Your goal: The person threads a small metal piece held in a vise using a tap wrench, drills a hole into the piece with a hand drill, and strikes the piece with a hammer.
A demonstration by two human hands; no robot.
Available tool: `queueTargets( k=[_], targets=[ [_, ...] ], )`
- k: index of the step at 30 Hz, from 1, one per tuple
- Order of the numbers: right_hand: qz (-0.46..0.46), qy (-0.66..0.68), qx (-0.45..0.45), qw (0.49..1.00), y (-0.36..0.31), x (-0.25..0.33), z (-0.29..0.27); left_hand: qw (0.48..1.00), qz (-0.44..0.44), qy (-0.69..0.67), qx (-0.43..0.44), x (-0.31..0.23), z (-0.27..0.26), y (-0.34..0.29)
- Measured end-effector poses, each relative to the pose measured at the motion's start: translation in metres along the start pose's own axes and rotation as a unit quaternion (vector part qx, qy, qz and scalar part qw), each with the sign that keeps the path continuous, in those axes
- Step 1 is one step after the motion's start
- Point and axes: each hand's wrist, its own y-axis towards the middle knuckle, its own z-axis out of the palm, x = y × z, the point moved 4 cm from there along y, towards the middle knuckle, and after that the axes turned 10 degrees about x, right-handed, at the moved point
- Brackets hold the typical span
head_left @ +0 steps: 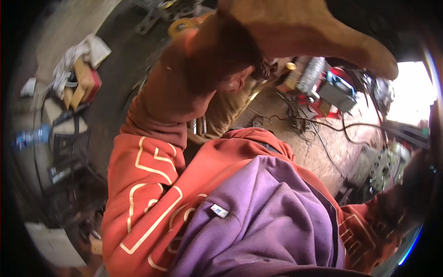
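My left arm, in an orange-red sleeve (152, 152) with pale line print, rises from the lower left toward the camera. My left hand (295, 32) wears a tan leather work glove and sits very close to the lens at the top, with one glove tip (385, 67) pointing right. Whether it holds anything is hidden. My right sleeve (364, 231) shows at the lower right, and beyond it a dark blurred shape (413, 184) at the rim may be my right hand. A purple garment (272, 221) covers my chest below.
On the dirt floor ahead lie black cables (323, 124) beside a red machine (334, 92). A plastic bottle (30, 136), a black crate (69, 143), and rags on a box (78, 69) sit left. Grey metal parts (385, 168) lie right.
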Motion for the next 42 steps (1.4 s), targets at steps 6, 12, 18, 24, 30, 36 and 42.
queueTargets(
  k=[6, 12, 18, 24, 30, 36, 42],
  targets=[
    [0.058, 0.239, 0.291, 0.925, 0.035, -0.014, 0.127, 0.954, -0.159, 0.187, 0.174, -0.039, -0.017, -0.050],
    [0.195, 0.400, 0.471, 0.762, 0.012, -0.021, 0.235, 0.823, -0.221, 0.379, 0.362, -0.063, -0.010, -0.093],
    [0.201, 0.468, 0.437, 0.741, -0.024, -0.031, 0.289, 0.881, -0.235, 0.370, 0.178, -0.068, -0.025, -0.145],
    [0.173, 0.377, 0.392, 0.821, -0.020, -0.056, 0.281, 0.753, -0.302, 0.320, -0.488, -0.092, -0.071, -0.300],
    [0.113, 0.220, 0.303, 0.920, -0.015, -0.069, 0.294, 0.651, -0.622, 0.380, -0.210, 0.037, 0.073, -0.344],
    [0.087, 0.203, 0.329, 0.918, 0.005, -0.069, 0.333, 0.574, -0.660, 0.436, -0.210, 0.045, 0.064, -0.363],
    [0.061, 0.083, 0.282, 0.954, 0.012, -0.069, 0.372, 0.652, -0.631, 0.310, -0.283, 0.022, 0.040, -0.403]
  ],
)
